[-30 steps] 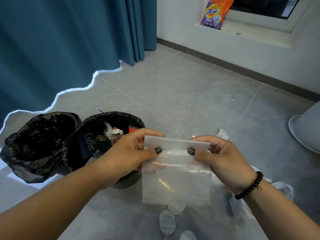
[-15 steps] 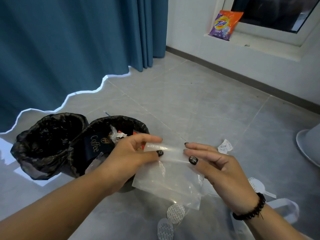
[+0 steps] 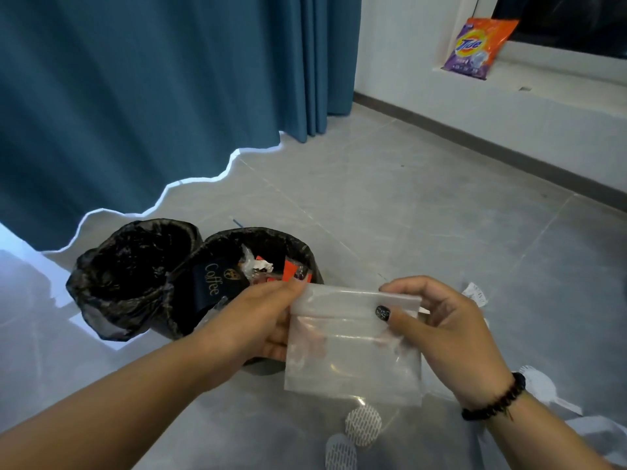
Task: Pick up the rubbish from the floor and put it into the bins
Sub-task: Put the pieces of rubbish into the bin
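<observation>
Head view only, so just the one angle. Clear zip bag (image 3: 353,347) held up flat between both hands, just in front of the right-hand bin (image 3: 307,262) and not in it yet. Left hand (image 3: 261,320) pinching the bag's left edge near the top, fingers curled behind the plastic. Right hand (image 3: 441,320) pinching the sealed top strip, thumb on the front, other fingers behind.

Progress so far — right-hand bin already holding a dark coffee pack (image 3: 212,283), some red wrappers and crumpled clear plastic. Left-hand bin (image 3: 101,283) looking like nothing but black liner from here, though hard to see the bottom.

Still to go — a crumpled slip of paper (image 3: 475,295) on the floor (image 3: 407,198) past the right hand, plus white mesh pads (image 3: 363,424) and more white scraps down by the feet. Probably about halfway, give or take.
</observation>
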Tool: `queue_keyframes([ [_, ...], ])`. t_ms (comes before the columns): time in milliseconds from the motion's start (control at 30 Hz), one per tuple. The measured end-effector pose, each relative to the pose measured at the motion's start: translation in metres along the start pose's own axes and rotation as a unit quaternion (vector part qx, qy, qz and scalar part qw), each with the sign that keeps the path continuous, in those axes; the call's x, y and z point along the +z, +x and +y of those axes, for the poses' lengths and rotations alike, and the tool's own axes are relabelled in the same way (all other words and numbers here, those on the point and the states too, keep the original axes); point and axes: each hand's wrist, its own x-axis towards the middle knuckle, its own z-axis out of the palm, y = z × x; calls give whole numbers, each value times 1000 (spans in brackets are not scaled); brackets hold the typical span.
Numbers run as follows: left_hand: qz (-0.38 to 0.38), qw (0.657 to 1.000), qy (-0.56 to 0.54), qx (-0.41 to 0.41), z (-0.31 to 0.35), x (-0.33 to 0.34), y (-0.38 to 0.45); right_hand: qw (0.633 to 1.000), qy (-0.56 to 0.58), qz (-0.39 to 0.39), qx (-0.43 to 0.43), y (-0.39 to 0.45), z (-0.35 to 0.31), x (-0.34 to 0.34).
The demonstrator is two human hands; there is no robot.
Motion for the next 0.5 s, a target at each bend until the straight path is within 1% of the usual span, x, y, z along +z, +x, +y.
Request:
queue_keyframes([
  [133, 3, 1000, -15, -4, -1, -10, 3, 999, 39, -26, -10, 5, 2, 4],
  [200, 11, 999, -32, 13, 0, -12, 3, 998, 38, -46, -20, 6, 7, 4],
  [300, 45, 998, -12, 48, 1, -13, 6, 997, 47, -59, -12, 8, 14, 1],
  [367, 41, 997, 10, 62, 3, -14, 10, 997, 35, -69, -2, 8, 14, -2],
  [433, 32, 996, 40, 71, 3, -13, 14, 999, -5, -51, 4, 9, 15, -3],
  [500, 20, 996, 48, 77, 3, -11, 16, 1000, 3, -28, 15, 8, 15, -3],
])
